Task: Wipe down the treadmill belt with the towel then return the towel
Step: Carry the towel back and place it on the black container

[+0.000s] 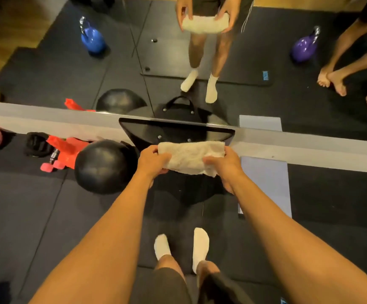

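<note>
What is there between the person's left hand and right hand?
In the head view, the folded beige towel spans the gap; the left hand grips one end and the right hand the other.

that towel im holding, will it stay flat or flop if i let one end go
Likely floppy: the towel is folded cloth held at both ends by the left hand and right hand. Probably light, as finger pinches carry it. Nubby texture, so unlikely to slip.
</note>
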Available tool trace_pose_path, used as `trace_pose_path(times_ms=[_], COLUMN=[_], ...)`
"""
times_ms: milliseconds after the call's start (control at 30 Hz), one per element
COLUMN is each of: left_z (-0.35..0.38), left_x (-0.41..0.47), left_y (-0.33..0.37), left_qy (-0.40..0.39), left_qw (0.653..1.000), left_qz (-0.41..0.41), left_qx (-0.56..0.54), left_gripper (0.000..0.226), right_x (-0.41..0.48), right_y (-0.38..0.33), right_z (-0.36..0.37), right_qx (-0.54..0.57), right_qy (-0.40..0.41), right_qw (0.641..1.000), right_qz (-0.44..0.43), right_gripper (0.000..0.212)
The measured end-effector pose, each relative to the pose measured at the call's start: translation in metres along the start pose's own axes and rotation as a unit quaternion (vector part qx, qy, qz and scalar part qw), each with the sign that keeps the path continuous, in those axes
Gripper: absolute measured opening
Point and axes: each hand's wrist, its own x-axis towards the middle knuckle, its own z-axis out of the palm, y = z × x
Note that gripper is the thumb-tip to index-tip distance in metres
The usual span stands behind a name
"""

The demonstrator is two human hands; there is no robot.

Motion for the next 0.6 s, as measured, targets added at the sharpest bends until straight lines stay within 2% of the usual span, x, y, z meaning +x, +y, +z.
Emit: trace_pose_path(times_ms=[100,233,400,500,567,600], left_z=[0.006,0.021,0.033,0.038,0.039,0.039], left_x=[0.070,0.159,0.257,0.303,0.323,0.329], left_y=[-0.014,-0.033,-0.065,-0.082,-0.094,-0.097], left_qy=[0.007,0.017,0.040,0.032,0.024,0.014], left_qw=[1.000,1.000,0.999,0.999,0.997,0.994], left_qz=[-0.016,0.012,-0.008,0.029,0.064,0.082], left_qx=[-0.006,-0.009,0.003,0.022,0.042,0.077], left_gripper=[0.033,0.032,0.028,0.035,0.037,0.038], right_x=[0.057,0.145,0.243,0.286,0.307,0.314], right_y=[0.010,0.025,0.049,0.062,0.072,0.077], right_z=[0.024,0.055,0.087,0.099,0.105,0.105], right_qx=[0.002,-0.008,-0.031,-0.025,-0.068,-0.107], right_qy=[0.036,0.094,0.125,0.140,0.132,0.117], right_qw=[0.999,0.996,0.991,0.988,0.986,0.984], right_qz=[0.008,-0.005,-0.026,-0.058,-0.073,-0.081], right_gripper=[0.049,0.048,0.031,0.028,0.027,0.033])
